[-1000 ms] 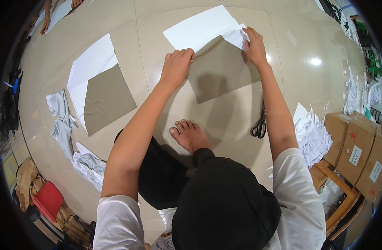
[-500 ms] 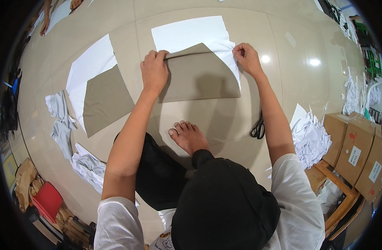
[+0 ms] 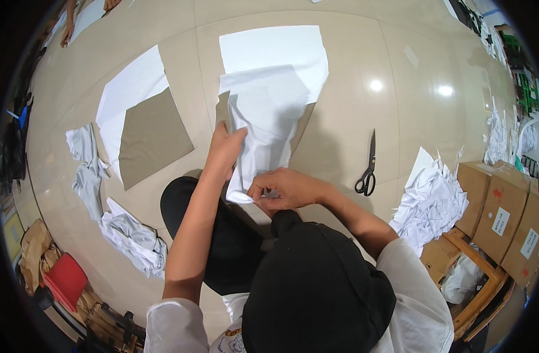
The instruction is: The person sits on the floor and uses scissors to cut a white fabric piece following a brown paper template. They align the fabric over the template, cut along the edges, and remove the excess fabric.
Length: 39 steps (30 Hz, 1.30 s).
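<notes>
A white fabric piece [image 3: 263,112] stretches toward me over a taupe one [image 3: 304,125], whose edges show at both sides. More white cloth [image 3: 272,48] lies flat beyond them. My left hand [image 3: 225,148] grips the left edge of the upper white piece, thumb on top and fingers partly hidden. At its near end my right hand [image 3: 290,187] pinches the gathered hem, close above my foot, which the cloth and hand mostly hide. Black-handled scissors [image 3: 366,170] lie on the floor to the right, apart from both hands.
Left, another white piece [image 3: 131,79] lies with a taupe one [image 3: 154,138]. Crumpled pale cloth [image 3: 131,235] trails below them. A heap of white scraps [image 3: 431,203] and cardboard boxes [image 3: 499,212] stand right. Another person's hand [image 3: 67,36] shows at the far left.
My right hand has come from the cloth's far right corner down toward me, and my left hand has come nearer too. White fabric now covers most of the taupe face.
</notes>
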### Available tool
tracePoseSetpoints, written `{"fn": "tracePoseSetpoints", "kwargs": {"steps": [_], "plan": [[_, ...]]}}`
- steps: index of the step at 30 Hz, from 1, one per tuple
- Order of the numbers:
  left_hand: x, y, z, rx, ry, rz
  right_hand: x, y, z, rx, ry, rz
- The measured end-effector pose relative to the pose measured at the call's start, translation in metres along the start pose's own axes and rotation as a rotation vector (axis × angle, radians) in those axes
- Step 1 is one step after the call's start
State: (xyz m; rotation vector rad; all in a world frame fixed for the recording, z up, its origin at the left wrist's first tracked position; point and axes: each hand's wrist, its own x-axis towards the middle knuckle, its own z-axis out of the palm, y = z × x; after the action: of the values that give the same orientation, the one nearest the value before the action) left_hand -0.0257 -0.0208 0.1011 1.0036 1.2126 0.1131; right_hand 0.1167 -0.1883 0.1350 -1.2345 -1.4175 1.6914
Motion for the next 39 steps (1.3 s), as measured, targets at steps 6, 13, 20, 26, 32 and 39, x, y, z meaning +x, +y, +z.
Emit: {"fn": "tracePoseSetpoints", "kwargs": {"steps": [6,13,20,26,32,39], "plan": [[-0.079,-0.018,-0.018,-0.280,0.064,0.177,0.066,0.056,-0.114,-0.523,0.808,-0.219],[-0.117,-0.015,-0.024,-0.293,0.185,0.172,0.133,0.079,-0.248,-1.188,1.011,0.042],[-0.087,0.020,-0.072,-0.151,0.484,0.227,0.074,0.066,-0.243,-0.814,1.030,0.458],[0.030,0.101,-0.154,0.338,0.553,0.581,-0.084,0.071,-0.180,-0.014,1.104,0.687],[0.165,0.136,-0.124,0.654,0.816,1.021,-0.100,0.039,-0.012,0.349,0.556,0.726],[0.135,0.034,-0.095,0.889,0.796,0.642,-0.085,0.060,-0.022,-0.542,0.599,0.523]]}}
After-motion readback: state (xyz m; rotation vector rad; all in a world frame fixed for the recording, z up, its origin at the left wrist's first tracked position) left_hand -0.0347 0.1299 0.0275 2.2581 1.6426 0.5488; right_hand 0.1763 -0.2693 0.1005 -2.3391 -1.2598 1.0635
